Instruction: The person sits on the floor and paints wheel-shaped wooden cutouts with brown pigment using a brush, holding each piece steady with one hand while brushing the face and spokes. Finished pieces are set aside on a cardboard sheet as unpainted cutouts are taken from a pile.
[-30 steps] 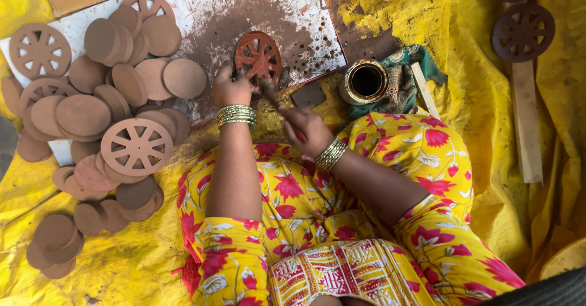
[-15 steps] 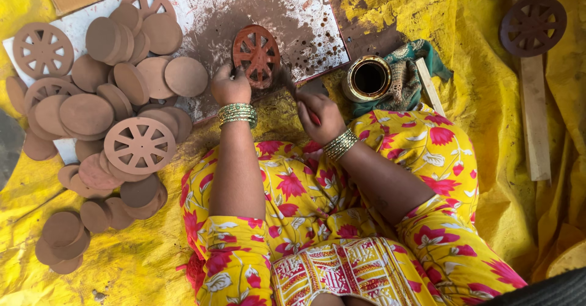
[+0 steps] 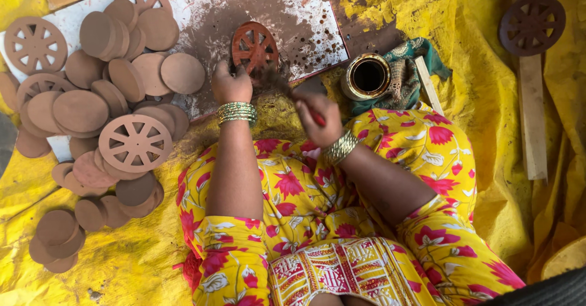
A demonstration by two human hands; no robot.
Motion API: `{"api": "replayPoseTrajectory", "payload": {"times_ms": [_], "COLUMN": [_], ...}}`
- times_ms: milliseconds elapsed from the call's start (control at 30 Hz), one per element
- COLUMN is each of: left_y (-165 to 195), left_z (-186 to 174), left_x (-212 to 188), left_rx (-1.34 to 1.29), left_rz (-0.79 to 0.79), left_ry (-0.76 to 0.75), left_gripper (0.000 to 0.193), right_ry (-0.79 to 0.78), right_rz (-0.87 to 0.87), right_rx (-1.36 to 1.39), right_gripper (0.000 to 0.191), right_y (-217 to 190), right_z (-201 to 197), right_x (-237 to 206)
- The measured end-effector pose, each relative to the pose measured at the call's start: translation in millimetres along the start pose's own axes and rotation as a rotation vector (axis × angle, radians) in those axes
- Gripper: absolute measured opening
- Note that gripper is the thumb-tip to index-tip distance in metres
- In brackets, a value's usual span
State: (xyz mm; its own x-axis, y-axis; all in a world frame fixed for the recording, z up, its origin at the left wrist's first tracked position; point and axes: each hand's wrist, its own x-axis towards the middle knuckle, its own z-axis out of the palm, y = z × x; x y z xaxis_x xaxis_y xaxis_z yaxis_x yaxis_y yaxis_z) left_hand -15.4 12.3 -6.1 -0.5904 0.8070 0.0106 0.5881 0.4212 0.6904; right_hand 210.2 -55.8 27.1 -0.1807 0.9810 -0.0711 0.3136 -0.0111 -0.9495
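From the head camera: the left hand (image 3: 231, 85) pinches the lower-left rim of the reddish spoked clay wheel (image 3: 254, 47), which lies flat just ahead of its fingers on the stained white board (image 3: 183, 0). The right hand (image 3: 318, 118) is closed around a red-handled brush (image 3: 299, 98); the brush's long axis runs up and leftward from that grip, bristles just short of the wheel's near edge. The left hand is nearer. An open paint tin (image 3: 366, 76) sits right of the grip.

Hands (image 3: 231, 85) — brush (image 3: 287, 86), red wheel (image 3: 254, 47)
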Motion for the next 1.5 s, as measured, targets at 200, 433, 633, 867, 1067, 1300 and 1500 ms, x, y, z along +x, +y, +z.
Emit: {"api": "replayPoseTrajectory", "payload": {"times_ms": [200,433,633,867,1067,1300,1500], "left_y": [0,6,14,10,4,3,6], "left_z": [0,-3,-9,-6,-5,-5,-6], "left_x": [0,-5,-5,-5,-3,-3,-4], "left_rx": [0.051,-0.002,-0.006,-0.028,0.004,0.015,-0.013], "left_rz": [0.028,0.041,0.026,0.11,0.168,0.235,0.167], "left_ry": [-0.009,0.007,-0.031,0.007,-0.024,0.021,-0.014], "left_gripper": [0.024,0.023,0.023,0.02,0.015,0.017,0.02], "right_ry": [0.104,-0.075,0.111,-0.047,0.082,-0.041,0.063], "right_rz": [0.093,0.161,0.11,0.097,-0.145,-0.175,-0.245], "right_rx": [0.135,0.573,0.453,0.428,0.204,-0.11,-0.12], "right_gripper": [0.028,0.028,0.024,0.023,0.026,0.023,0.024], "right_y": [29,34,29,16,9,3,-8], "right_z": [16,20,9,15,-1,0,-12], "right_x": [23,-6,11,-7,11,14,8]}}
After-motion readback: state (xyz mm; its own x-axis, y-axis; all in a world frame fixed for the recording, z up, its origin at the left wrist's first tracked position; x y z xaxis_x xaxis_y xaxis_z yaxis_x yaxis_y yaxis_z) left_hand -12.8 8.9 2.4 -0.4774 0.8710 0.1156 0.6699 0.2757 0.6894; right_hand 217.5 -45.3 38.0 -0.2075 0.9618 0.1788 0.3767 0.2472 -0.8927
